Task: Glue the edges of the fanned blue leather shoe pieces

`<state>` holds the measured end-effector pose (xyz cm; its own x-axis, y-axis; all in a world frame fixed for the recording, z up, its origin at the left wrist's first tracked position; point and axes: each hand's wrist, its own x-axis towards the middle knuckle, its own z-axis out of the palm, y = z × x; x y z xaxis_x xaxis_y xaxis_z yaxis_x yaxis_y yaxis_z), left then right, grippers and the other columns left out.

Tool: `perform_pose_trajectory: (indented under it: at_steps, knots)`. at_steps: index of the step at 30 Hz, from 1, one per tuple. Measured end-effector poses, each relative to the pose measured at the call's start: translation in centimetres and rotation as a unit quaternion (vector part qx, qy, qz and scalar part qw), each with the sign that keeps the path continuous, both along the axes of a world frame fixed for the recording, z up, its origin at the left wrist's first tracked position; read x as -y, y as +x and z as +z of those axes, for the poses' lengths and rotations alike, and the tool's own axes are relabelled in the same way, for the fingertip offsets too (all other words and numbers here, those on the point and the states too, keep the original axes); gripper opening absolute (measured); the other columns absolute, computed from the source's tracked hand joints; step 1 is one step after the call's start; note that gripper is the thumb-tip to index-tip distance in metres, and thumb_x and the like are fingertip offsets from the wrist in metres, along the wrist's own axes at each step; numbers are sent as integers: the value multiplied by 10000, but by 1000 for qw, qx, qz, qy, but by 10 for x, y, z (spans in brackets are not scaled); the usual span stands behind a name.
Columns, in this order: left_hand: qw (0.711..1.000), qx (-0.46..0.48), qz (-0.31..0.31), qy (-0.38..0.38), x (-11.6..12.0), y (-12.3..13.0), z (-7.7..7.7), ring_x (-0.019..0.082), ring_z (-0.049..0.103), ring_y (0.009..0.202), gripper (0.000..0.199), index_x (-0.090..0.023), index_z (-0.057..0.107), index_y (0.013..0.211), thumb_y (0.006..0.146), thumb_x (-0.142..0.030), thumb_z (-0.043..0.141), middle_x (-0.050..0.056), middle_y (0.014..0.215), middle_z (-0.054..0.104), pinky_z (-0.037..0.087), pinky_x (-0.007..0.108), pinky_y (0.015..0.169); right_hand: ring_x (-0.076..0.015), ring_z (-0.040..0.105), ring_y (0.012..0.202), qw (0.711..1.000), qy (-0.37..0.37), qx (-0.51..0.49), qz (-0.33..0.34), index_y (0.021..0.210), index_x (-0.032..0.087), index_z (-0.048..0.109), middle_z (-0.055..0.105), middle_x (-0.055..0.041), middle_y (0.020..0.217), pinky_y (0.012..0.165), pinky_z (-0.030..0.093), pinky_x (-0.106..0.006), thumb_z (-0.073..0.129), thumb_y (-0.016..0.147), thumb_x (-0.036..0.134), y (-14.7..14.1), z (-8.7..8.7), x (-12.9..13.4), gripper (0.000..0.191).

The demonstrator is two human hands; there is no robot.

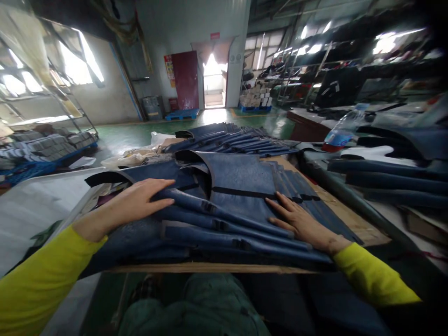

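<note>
Dark blue sheets (241,175), leather-like and each crossed by a black strip, lie overlapping on a cardboard-covered table in front of me. Some are curled up at their left ends, and several nearer ones are folded or rolled over. My left hand (136,200) is over the left part of the pile, thumb and fingers apart, near a curled sheet. On the right, my right hand (297,221) lies with spread fingers on the right edge of the top sheet and the folds below it. Neither hand is closed round anything.
More blue sheets (231,140) are stacked at the table's far side. Cardboard (350,214) shows along the right edge. A second table at right bears a plastic bottle (345,128) and blue rolls (392,170). White sheeting (31,200) hangs at left. Beyond lies green floor (122,135).
</note>
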<state>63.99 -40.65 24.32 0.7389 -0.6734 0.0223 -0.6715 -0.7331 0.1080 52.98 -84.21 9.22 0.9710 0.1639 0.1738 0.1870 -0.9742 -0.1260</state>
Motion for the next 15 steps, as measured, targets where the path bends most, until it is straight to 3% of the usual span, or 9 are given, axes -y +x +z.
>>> perform_pose_trajectory:
  at_steps: [3,5,7,10,13,15]
  knots:
    - [980,20,192,46,-63,-8,-13,300,491,1196,712,-128,485,1314,839,-642,351,134,1286,547,368,441,1024,-331,222,1367,1000,8,9,5,1434,243,335,210,-108,1514,1066,312,-530,346,904,546,2,-4,3,611]
    - [970,-24,232,65,-82,-23,-29,300,530,1152,685,-144,553,1246,832,-649,348,126,1252,575,399,445,999,-333,224,1365,1000,14,3,4,1433,231,340,178,-110,1523,1069,309,-528,344,904,546,2,-5,4,616]
    - [978,-49,193,60,-80,-40,-47,274,539,1147,623,-168,581,1211,844,-622,364,102,1250,582,400,421,1013,-337,216,1366,1000,15,-8,3,1432,210,345,158,-124,1525,1073,301,-525,346,900,553,2,-3,3,633]
    - [996,2,87,30,-49,-59,-66,248,491,1200,549,-153,572,1213,886,-543,365,106,1289,548,370,402,1049,-334,208,1369,1000,3,-17,-1,1429,186,350,164,-144,1519,1072,299,-522,343,902,552,1,2,1,642]
    - [999,28,8,30,-13,-69,-70,251,544,1099,477,-168,596,1153,872,-516,429,114,1202,589,446,406,958,-315,226,1366,1000,-15,-13,-1,1428,206,351,189,-127,1517,1070,315,-496,357,907,529,0,5,0,613]
    - [998,29,-10,53,2,-70,-70,247,583,1001,393,-158,616,1097,879,-438,448,127,1099,625,490,396,875,-311,241,1362,1000,-24,-10,-1,1426,213,354,201,-123,1515,1069,321,-481,382,901,524,0,6,-1,611]
